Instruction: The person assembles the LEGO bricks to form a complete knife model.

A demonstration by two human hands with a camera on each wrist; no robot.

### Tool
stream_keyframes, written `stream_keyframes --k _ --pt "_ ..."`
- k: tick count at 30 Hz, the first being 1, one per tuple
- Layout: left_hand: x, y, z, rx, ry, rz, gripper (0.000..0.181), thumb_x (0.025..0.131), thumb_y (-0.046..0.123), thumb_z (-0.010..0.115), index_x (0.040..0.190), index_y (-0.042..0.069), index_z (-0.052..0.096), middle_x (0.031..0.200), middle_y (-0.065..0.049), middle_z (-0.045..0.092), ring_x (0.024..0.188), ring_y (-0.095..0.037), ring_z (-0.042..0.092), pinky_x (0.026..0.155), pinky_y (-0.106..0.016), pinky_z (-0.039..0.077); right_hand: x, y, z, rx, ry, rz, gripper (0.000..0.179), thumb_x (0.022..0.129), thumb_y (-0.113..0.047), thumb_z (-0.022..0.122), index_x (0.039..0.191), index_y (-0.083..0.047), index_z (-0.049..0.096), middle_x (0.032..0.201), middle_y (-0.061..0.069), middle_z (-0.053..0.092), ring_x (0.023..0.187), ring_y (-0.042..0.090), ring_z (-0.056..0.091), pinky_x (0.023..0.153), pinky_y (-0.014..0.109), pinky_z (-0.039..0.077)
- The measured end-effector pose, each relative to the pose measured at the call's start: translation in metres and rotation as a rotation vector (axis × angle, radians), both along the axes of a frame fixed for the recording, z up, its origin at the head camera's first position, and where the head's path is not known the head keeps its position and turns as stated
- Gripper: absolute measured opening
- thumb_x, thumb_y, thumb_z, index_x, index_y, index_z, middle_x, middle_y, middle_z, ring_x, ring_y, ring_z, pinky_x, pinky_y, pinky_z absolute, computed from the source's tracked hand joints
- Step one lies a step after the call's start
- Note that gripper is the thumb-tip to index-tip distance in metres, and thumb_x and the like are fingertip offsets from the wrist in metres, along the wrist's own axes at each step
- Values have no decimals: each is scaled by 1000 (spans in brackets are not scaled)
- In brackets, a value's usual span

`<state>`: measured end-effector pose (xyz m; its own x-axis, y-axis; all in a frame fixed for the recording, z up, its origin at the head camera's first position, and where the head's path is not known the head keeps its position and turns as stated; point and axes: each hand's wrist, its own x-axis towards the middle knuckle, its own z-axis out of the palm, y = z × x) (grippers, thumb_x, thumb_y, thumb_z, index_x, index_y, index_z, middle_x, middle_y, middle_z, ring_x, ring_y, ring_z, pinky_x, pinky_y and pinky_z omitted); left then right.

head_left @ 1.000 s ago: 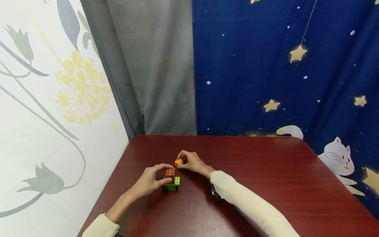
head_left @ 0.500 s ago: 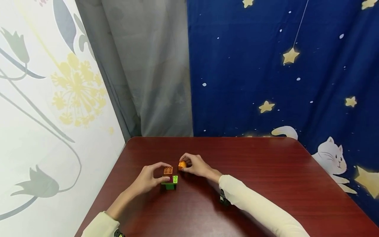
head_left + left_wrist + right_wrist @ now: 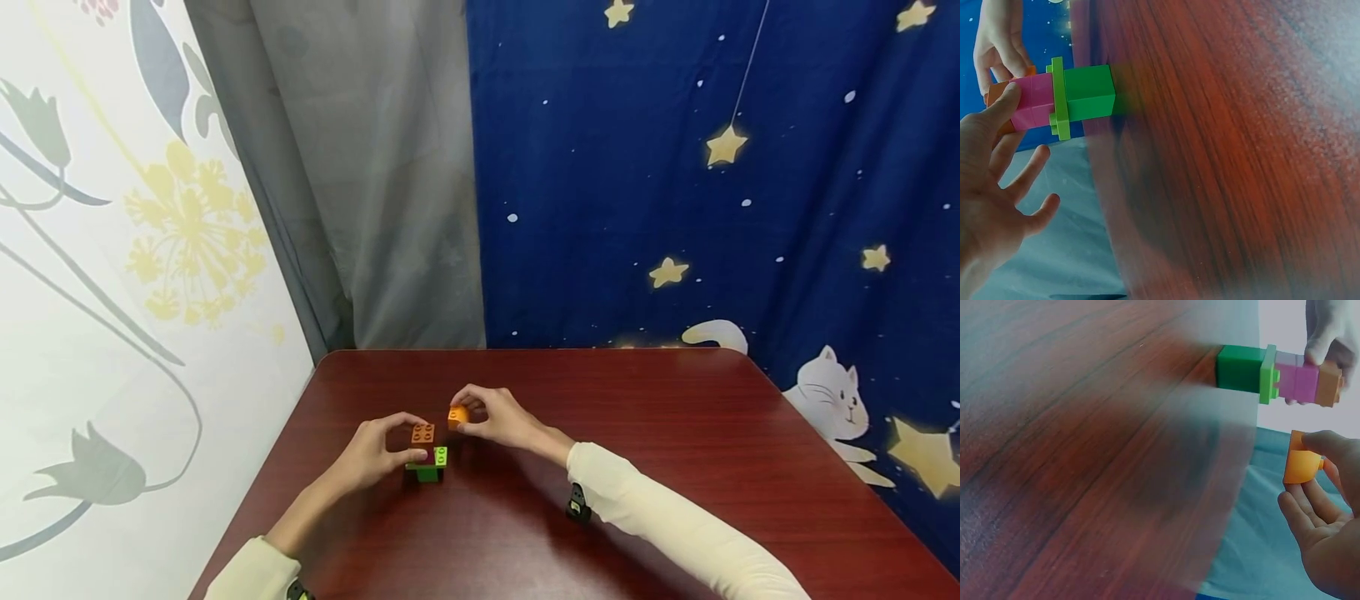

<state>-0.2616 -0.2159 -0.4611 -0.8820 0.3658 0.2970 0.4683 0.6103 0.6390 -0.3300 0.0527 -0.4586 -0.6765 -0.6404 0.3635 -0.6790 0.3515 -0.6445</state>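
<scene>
A stack of toy building bricks stands upright on the table, with green bricks [image 3: 1089, 92] at its base and a thin lime green plate [image 3: 1060, 100] over them. Above the plate come pink bricks [image 3: 1034, 100], topped by a brown-orange brick [image 3: 423, 433] with studs up. My left hand [image 3: 367, 454] pinches the stack's upper part between thumb and fingers. To the right of the stack, my right hand [image 3: 504, 418] pinches a small orange brick [image 3: 1304, 461] with a curved side and a stud. A gap separates this brick from the stack.
The dark red wooden table [image 3: 637, 467] stretches out on all sides of the stack. A flower-patterned white wall [image 3: 150, 333] borders its left side. Grey [image 3: 405, 208] and blue starry curtains [image 3: 600, 208] hang behind it.
My right hand has drawn the orange brick a little to the right of the stack, and the brick's stud now shows. The left hand keeps its hold. The head view has shifted slightly.
</scene>
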Motion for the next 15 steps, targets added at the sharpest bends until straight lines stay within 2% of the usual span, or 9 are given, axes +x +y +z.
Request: stream_keyframes --k 5,15 --pt "-1 0 -1 5 -24 7 39 83 27 90 118 21 73 109 1 76 101 -29 71 90 -54 57 7 -3 9 -26 -6 27 33 91 -6 81 119 -10 66 114 3 73 108 15 70 97 43 56" --pt "-3 -2 1 13 -45 -3 39 83 28 90 117 17 74 109 -1 76 104 -32 71 90 -54 57 22 -15 29 -77 34 62 34 91 -7 81 121 -10 66 114 2 73 108 13 70 96 34 56"
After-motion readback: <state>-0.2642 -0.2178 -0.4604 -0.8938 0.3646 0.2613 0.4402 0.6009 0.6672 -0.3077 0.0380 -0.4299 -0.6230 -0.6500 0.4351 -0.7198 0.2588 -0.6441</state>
